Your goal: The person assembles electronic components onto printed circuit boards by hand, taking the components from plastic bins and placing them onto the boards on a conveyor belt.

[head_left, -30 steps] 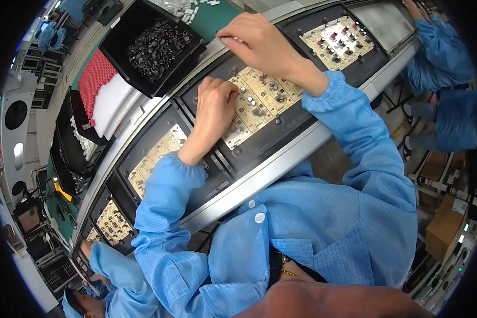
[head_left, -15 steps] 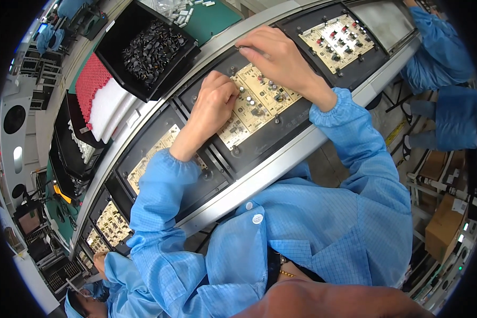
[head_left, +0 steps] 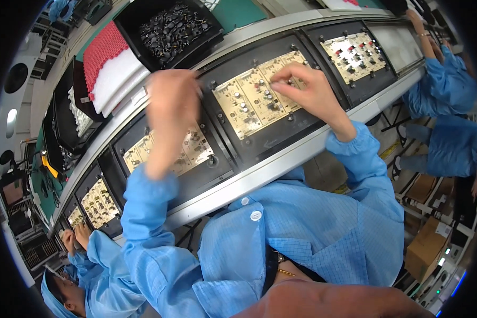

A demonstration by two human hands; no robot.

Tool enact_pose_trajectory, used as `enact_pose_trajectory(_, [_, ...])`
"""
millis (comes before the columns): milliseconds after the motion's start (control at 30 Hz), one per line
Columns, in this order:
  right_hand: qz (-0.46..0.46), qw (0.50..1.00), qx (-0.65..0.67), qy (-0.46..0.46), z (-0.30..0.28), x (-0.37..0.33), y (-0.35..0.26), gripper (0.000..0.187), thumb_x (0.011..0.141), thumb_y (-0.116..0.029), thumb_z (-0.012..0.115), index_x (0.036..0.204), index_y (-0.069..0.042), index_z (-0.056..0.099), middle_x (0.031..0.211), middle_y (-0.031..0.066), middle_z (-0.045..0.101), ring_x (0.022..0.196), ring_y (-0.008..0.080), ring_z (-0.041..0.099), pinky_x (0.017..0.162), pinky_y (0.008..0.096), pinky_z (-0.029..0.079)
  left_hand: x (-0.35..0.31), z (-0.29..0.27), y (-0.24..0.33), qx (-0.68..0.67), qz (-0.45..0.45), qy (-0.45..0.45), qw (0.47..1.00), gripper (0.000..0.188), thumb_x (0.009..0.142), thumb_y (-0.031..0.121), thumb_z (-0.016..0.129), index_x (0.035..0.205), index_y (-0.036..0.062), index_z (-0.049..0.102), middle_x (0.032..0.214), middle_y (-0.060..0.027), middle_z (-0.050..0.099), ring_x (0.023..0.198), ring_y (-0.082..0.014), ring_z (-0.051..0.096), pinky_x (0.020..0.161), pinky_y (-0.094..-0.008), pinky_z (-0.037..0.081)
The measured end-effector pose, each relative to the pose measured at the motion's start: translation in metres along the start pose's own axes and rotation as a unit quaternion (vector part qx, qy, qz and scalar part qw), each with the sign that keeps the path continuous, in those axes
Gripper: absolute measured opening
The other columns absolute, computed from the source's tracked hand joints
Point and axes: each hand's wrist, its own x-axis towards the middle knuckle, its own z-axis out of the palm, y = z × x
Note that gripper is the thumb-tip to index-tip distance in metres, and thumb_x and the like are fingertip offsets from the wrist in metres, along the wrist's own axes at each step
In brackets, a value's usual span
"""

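A cream circuit board (head_left: 241, 124) with small upright round components lies in a black carrier frame (head_left: 273, 143) before me. Over the board's right half is my right hand (head_left: 310, 93), thumb and forefinger pinched close above the components. Whatever those fingertips hold, if anything, is too small to make out. My left hand (head_left: 175, 100) is smeared by motion. It hovers above the neighbouring carrier on the left, near the black bin (head_left: 209, 45) of small black parts (head_left: 172, 34). Beneath my left forearm, a second circuit board (head_left: 196, 146) is partly hidden.
Metal rails (head_left: 222, 196) edge the curving line of carriers. To the right lies a board with red and black components (head_left: 355, 55). Red and white foam sheets (head_left: 116, 85) are stacked beside the bin. Co-workers in blue sit at lower left (head_left: 106, 281) and stand at right (head_left: 442, 79).
My left hand has left the middle board and swung left towards the bin. My right hand has come down from the board's far edge to over its components. The view has shifted slightly.
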Motion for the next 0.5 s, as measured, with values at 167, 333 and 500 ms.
enact_pose_trajectory(167, [-0.069, 0.992, 0.035, -0.103, 0.027, -0.015, -0.008, 0.011, 0.084, -0.005, 0.074, 0.094, -0.001, 0.072, 0.09, 0.0088, 0.07, 0.091, 0.0227, 0.066, 0.088, 0.0351, 0.049, 0.005, -0.094, -0.162, 0.445, -0.038, 0.024, 0.895, 0.028, 0.093, 0.023, 0.066, 0.114, 0.0046, 0.069, 0.106, -0.0171, 0.07, 0.1, -0.0383, 0.063, 0.086, -0.047, 0.05])
enact_pose_trajectory(333, [-0.09, 0.986, -0.067, -0.123, 0.039, -0.018, -0.014, 0.008, 0.08, -0.008, 0.078, 0.084, -0.008, 0.07, 0.084, 0.0011, 0.069, 0.089, 0.0178, 0.065, 0.094, 0.0352, 0.039, 0.004, -0.104, -0.217, 0.403, -0.105, -0.02, 0.909, 0.025, 0.093, 0.024, 0.065, 0.103, 0.003, 0.072, 0.095, -0.0181, 0.068, 0.094, -0.0406, 0.065, 0.081, -0.0499, 0.051])
enact_pose_trajectory(500, [-0.151, 0.971, -0.161, -0.09, 0.051, -0.02, -0.012, 0.009, 0.079, -0.009, 0.079, 0.082, -0.008, 0.07, 0.08, 0.0022, 0.066, 0.087, 0.0175, 0.065, 0.091, 0.0363, 0.039, 0.004, -0.102, -0.22, 0.393, -0.109, 0.04, 0.912, 0.022, 0.09, 0.022, 0.069, 0.103, 0.0043, 0.073, 0.099, -0.0172, 0.068, 0.092, -0.0392, 0.065, 0.081, -0.0466, 0.051])
